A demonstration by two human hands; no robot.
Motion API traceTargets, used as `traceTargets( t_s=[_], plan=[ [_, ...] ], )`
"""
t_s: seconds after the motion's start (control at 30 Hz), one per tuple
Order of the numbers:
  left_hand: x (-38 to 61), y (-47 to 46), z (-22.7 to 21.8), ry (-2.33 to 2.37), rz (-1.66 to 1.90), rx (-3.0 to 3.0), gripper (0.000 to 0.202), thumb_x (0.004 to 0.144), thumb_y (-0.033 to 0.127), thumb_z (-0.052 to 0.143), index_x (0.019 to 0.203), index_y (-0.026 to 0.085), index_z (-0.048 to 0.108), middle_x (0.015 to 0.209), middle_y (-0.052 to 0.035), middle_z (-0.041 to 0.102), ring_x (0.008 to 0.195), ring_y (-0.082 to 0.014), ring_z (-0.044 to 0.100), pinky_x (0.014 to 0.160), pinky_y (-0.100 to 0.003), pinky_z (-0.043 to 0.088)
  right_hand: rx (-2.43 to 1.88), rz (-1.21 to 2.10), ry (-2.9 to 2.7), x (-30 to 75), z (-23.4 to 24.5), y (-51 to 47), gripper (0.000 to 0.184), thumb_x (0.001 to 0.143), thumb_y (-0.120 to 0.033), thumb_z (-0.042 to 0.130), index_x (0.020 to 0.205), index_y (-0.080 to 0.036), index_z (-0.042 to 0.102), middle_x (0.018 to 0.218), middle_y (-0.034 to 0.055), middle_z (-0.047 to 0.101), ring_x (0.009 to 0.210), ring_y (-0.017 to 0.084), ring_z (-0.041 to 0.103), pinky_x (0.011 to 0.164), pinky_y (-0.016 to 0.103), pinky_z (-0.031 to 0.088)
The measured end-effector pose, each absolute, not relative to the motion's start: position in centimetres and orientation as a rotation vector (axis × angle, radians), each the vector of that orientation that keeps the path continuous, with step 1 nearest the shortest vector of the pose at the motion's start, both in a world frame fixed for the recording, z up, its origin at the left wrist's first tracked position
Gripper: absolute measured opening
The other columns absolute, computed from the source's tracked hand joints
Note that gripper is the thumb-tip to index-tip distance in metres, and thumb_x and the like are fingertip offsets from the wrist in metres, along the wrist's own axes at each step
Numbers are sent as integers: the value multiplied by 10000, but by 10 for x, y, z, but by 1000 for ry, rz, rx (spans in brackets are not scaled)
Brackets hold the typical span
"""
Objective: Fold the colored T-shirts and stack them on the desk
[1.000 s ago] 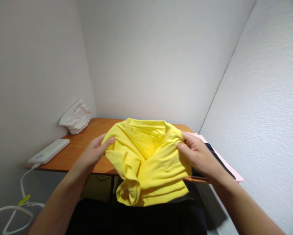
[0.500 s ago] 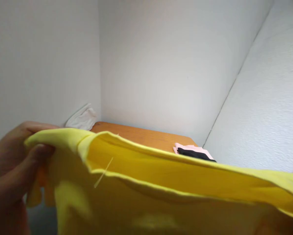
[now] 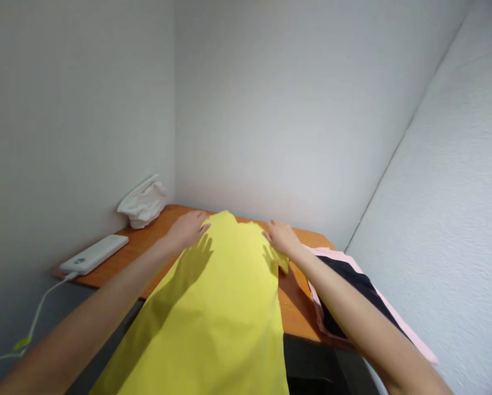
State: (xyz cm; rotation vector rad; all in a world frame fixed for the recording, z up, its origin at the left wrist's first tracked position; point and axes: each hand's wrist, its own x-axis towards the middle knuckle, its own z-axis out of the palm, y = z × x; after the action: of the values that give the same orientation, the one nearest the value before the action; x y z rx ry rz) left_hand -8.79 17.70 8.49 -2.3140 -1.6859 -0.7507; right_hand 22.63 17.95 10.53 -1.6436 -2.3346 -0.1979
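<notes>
A yellow shirt [image 3: 221, 291] lies spread lengthwise over the wooden table [image 3: 299, 312], its lower part hanging off the near edge toward me. My left hand [image 3: 187, 229] rests at the shirt's far left corner, fingers curled on the cloth edge. My right hand [image 3: 282, 237] sits at the far right corner, fingers closed on the fabric there. Both arms reach forward along the shirt's two sides.
A crumpled white cloth [image 3: 143, 202] lies in the back left corner. A white power bank [image 3: 94, 254] with a cable sits on the left edge. A folded pink and black garment [image 3: 348, 285] lies on the right by the wall. Walls close in on three sides.
The bunched shirt was lifted up close to the camera, then flung out flat over the table. Both hands moved forward to its far corners.
</notes>
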Motion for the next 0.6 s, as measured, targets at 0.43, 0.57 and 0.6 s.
traceTargets(
  t_s=[0.43,0.57,0.6],
  plan=[
    [-101,217,-33,-2155,-127,-2457,835,880,680,277,1507,129,285,1569,-179,159,1468,-353,127,1135,-618,109,-2204,421,-2385,235,-22,235,911,817,-840,205,1541,-317,24,1605,48,-108,1439,398,-98,1098,655,-4],
    [-92,248,-24,-2117,-176,-2427,782,906,638,262,1501,133,307,1571,-183,175,1470,-336,146,1143,-606,70,-2228,395,-2311,236,-18,261,864,845,-809,182,1542,-316,51,1611,41,-76,1443,382,-92,1107,630,-19],
    [-88,254,-21,-2103,-200,-2417,763,912,620,273,1491,127,330,1566,-196,193,1467,-345,151,1138,-618,54,-2232,378,-2298,236,-17,266,845,856,-795,178,1543,-316,59,1612,41,-67,1446,375,-89,1108,624,-23]
  ],
)
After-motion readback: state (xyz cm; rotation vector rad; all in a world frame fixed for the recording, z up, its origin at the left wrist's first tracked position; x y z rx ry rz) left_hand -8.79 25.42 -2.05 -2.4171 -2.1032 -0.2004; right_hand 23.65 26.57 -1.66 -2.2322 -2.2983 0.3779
